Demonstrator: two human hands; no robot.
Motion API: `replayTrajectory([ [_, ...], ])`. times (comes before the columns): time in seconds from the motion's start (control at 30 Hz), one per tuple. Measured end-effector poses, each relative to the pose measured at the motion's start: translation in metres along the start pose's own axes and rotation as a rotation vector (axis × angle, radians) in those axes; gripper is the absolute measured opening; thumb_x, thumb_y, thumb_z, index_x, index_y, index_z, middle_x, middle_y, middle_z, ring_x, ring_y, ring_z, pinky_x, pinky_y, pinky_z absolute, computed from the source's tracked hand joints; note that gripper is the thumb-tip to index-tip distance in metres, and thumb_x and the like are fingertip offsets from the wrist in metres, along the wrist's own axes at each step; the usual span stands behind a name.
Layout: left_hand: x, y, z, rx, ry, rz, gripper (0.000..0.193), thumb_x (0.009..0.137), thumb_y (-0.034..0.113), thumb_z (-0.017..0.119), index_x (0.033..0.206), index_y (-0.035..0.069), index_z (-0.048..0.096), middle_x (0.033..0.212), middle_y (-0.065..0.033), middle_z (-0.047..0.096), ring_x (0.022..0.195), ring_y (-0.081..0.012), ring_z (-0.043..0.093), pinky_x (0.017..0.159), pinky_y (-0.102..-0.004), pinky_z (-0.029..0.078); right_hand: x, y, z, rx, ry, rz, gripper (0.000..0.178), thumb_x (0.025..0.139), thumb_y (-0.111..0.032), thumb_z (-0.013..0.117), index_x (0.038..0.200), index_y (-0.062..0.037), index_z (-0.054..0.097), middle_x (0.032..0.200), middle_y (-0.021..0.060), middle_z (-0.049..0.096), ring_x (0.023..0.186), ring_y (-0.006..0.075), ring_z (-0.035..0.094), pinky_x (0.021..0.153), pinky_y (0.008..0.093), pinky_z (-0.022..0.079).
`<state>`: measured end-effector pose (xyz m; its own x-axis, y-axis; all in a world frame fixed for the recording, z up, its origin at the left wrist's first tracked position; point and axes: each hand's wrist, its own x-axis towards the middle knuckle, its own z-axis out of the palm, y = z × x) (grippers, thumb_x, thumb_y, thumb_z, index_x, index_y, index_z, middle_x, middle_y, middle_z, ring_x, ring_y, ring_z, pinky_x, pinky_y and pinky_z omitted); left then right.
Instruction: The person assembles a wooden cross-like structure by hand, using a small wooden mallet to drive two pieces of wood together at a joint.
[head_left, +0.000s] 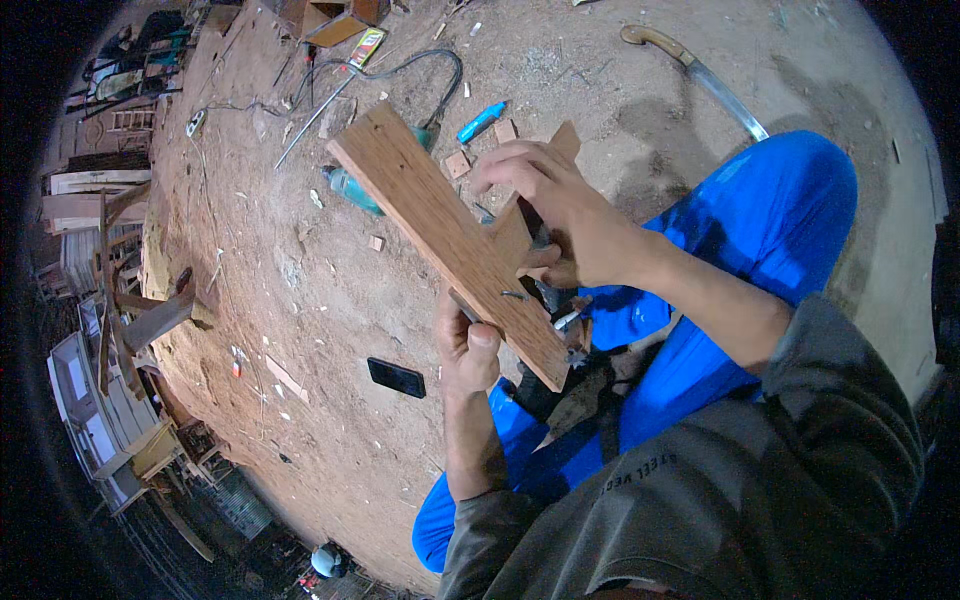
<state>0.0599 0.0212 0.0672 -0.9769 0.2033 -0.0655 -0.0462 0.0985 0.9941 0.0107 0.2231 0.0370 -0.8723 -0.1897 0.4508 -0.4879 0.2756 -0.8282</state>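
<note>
A long brown wooden board [430,210] is held tilted above my lap, with a small dark metal piece showing on its face near the lower end. My left hand [470,345] grips its left edge low down, the thumb pressed against the side. Behind the board, a shorter wooden piece [510,237] sticks out crosswise; whether the two are joined I cannot tell. My right hand [570,215] is curled around this shorter piece, its fingers over the top and the thumb below. Part of that grip is hidden by the hand itself.
On the dirt ground lie a teal power tool [352,190] with a cord, a blue tube-shaped object [482,121], a black phone [396,377] and small wood offcuts [457,164]. A curved blade with a wooden handle [658,40] lies at upper right. Wooden furniture [105,400] stands far left.
</note>
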Motion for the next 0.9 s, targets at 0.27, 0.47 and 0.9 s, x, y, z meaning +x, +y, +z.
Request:
replayTrajectory([
  [0.27,0.004,-0.019,-0.014,-0.025,0.043,0.039,0.077,0.092,0.058,0.059,0.135,-0.004,0.043,0.1,-0.0019,0.057,0.085,-0.0091,0.052,0.074,-0.0227,0.043,0.004,0.002,0.005,-0.16,0.107,0.252,0.063,0.067,0.009,0.068,0.125,-0.0063,0.048,0.134,0.0158,0.044,0.131,0.0362,0.041,0.109,0.0458,0.036],
  [0.47,0.01,-0.013,-0.002,-0.033,0.19,0.012,0.079,0.095,0.043,0.063,0.149,-0.001,0.027,0.11,-0.0077,0.06,0.09,-0.0116,0.057,0.077,-0.026,0.047,0.004,-0.007,0.0,0.462,0.051,0.291,0.029,0.081,0.003,0.061,0.11,0.0006,0.058,0.103,0.0093,0.063,0.1,0.0192,0.062,0.087,0.033,0.049],
  [0.9,0.026,-0.001,0.011,0.116,0.06,0.102,0.076,0.094,0.019,0.067,0.151,0.0,0.021,0.128,-0.0166,0.053,0.11,-0.0227,0.06,0.083,-0.0333,0.056,-0.001,-0.012,0.007,0.074,0.001,0.068,0.019,0.082,-0.01,0.066,0.097,0.0006,0.062,0.101,0.0168,0.06,0.094,0.0373,0.061,0.083,0.0451,0.05],
])
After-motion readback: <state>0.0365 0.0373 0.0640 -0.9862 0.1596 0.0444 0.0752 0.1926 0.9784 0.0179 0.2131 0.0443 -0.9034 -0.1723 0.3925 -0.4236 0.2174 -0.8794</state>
